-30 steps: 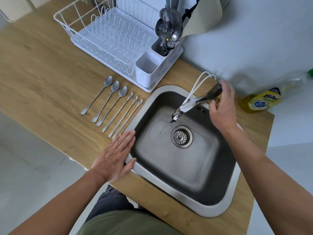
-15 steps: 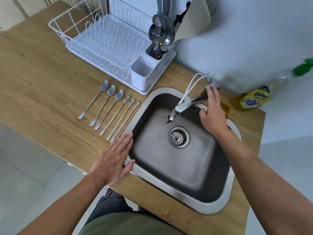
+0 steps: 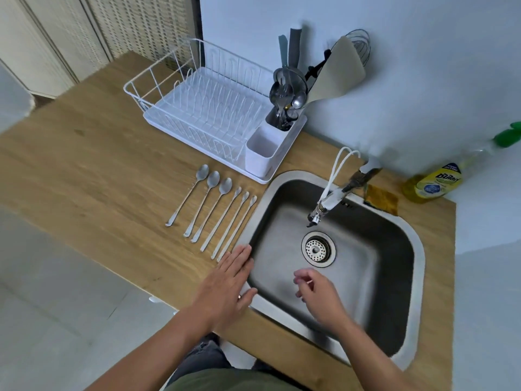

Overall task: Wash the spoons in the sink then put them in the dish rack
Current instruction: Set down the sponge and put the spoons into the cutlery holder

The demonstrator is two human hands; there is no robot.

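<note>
Head view: six spoons [image 3: 214,209] lie in a row just beyond the left hand [image 3: 227,286], handles twd it, bowls away. L hand flat, fingers straight, holding nothing; nearer. Right hand [image 3: 317,293] loosely curled, empty, over sink [image 3: 417,249].

Wooden surface [image 3: 93,176] fills left and middle of frame. Yellow dish soap bottle [image 3: 435,185] lying at right edge, green cap [image 3: 509,136] toward upper right. Yellow-brown sponge [image 3: 381,198] just left of bottle, by tap base. Tap [image 3: 342,193] with white looped hose [image 3: 339,165], centre right. Beige spatula [image 3: 337,73] and wire whisk [image 3: 361,43] against pale wall [image 3: 423,66], top centre. Slatted beige doors [image 3: 84,26] upper left. Light tiled floor [image 3: 56,292] lower left.
</note>
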